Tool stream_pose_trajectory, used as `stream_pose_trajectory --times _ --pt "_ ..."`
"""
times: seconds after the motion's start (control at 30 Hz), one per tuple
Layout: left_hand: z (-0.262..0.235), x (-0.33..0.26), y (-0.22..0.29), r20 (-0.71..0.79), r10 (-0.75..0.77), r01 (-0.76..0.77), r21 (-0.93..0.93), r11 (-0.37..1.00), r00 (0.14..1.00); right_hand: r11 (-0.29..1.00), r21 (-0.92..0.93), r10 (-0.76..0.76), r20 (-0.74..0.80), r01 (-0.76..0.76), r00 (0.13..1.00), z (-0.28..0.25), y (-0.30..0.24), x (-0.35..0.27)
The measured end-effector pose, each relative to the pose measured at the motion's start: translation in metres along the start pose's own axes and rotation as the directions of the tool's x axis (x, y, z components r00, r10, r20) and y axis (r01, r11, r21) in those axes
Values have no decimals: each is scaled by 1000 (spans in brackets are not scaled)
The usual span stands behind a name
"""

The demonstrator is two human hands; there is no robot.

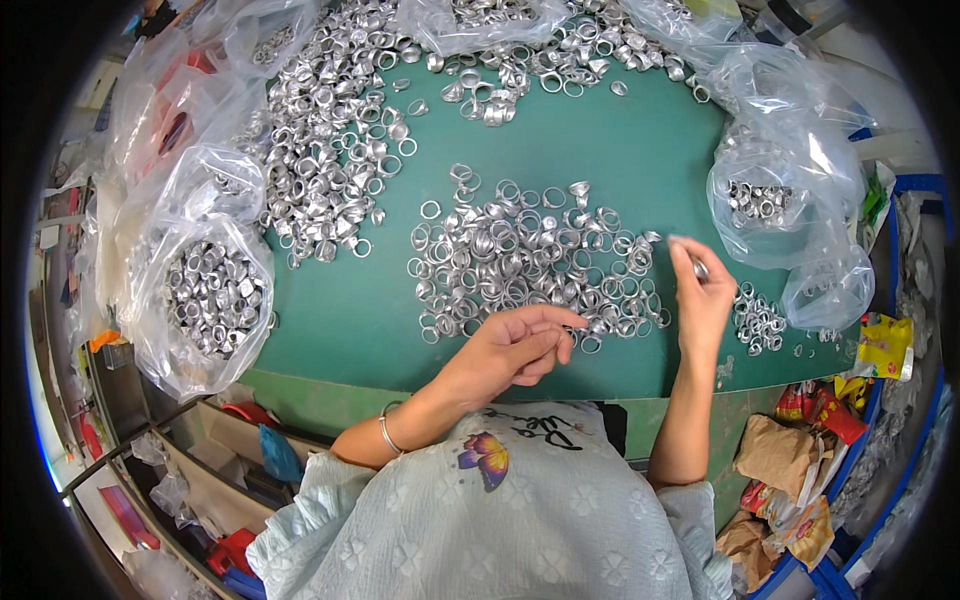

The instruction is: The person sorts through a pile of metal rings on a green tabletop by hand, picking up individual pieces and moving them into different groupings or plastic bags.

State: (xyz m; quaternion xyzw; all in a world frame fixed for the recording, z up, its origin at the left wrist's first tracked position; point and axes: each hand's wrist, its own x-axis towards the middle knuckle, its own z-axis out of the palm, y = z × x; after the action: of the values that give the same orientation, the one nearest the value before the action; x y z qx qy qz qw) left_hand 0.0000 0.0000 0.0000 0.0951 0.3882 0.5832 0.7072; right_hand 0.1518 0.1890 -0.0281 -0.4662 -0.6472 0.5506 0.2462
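Observation:
A loose heap of silver metal rings (520,255) lies in the middle of the green table (640,160). My left hand (520,345) rests at the heap's near edge, fingers partly curled, fingertips touching the rings; I cannot tell whether it grips one. My right hand (700,295) is raised at the heap's right side, pinching a small silver ring (701,268) between thumb and fingers. A bangle sits on my left wrist.
A larger pile of rings (330,130) spreads across the far left. Clear plastic bags of rings stand at the left (210,295) and right (780,200). A small ring cluster (757,320) lies near the right bag. Snack packets (800,480) sit below the table's right edge.

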Motion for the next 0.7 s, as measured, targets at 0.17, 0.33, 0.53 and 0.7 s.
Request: stream_pose_trajectory --times 0.17,0.33,0.53,0.7 --pt "9 3 1 -36 -36 37 27 999 999 521 -761 -520 75 385 851 13 11 15" --pt "10 9 3 -96 73 -62 113 992 993 765 569 186 253 -302 949 12 -10 -13" --pt "16 22 -2 -16 436 -401 364 841 900 158 609 228 743 -777 629 36 -30 -57" --pt "19 20 1 -25 507 -411 552 725 862 257 617 194 721 -744 665 44 -32 -65"
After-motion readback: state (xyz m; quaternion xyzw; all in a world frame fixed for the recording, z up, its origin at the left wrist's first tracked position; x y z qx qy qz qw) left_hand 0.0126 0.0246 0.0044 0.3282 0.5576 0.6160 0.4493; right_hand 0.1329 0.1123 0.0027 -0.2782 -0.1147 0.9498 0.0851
